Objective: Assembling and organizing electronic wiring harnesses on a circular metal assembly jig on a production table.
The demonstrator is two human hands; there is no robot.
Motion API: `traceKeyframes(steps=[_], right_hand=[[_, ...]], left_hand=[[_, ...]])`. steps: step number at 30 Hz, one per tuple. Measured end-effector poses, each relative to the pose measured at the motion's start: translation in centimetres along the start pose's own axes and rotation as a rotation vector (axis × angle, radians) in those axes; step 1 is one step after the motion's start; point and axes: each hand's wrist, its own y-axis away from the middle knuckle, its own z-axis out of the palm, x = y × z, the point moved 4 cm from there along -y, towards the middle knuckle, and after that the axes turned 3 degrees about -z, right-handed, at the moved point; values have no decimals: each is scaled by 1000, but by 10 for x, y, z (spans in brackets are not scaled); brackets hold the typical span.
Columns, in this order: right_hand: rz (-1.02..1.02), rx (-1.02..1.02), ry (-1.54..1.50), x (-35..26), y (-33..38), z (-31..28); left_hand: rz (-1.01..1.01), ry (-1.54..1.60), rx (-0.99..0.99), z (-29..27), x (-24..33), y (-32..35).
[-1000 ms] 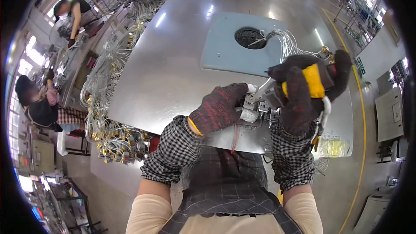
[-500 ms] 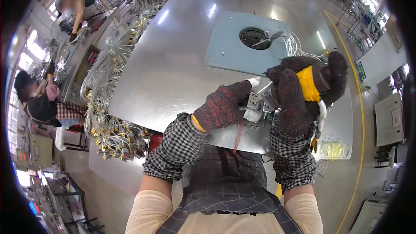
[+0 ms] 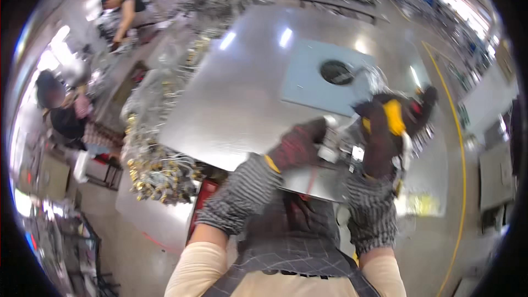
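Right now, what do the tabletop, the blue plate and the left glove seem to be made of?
Tabletop: probably smooth metal, silvery with bright reflections.
Blue plate: duller finish, perhaps painted metal or plastic; its even colour leaves this open.
Left glove: likely knitted yarn, dark with red mottling, though blurred.

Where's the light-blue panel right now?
The light-blue panel lies on the metal table, right of centre in the head view, just beyond the right hand.

Tool (image 3: pixel 394 117): dark, yellow-banded, inside right grip (image 3: pixel 383 140), partly hidden. Metal parts (image 3: pixel 330 148): silvery, blurred, between tool and left grip (image 3: pixel 300 146).
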Motion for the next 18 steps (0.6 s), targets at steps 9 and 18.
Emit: traceKeyframes(steps=[9,18], right_hand=[[-282,516,-42,-63,74,-190],[-58,695,459,-67,143,-289]], left_hand=[[377,-913,147,36,26,22],[84,20,-109,13,50,-89]])
